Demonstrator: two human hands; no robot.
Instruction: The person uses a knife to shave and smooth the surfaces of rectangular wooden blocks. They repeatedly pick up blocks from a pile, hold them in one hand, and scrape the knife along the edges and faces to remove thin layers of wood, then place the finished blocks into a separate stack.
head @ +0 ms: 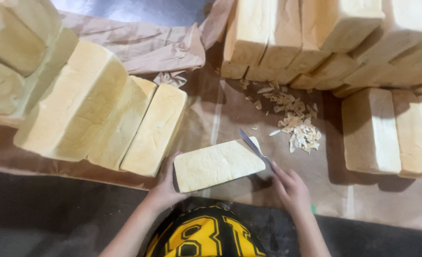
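Bread was the thing under my hands: one pale loaf lay on its side on the brown paper, just in front of me and between the two big groups of loaves. My left hand pressed against the near left end of it, fingers spread and bent around the corner, so it steadied the loaf and did not lift it. My right hand was closed around the handle of a knife, and the blade lay along the far right edge of the loaf, touching the crust. I judged that I was at the trimming step, scraping or cutting the crust at this edge, because a small heap of thin shavings lay on the paper just behind the knife. The next move, I think, called for a firm hold from the left hand and a shallow, even blade angle. Other loaves stood at the left, and more loaves at the right.
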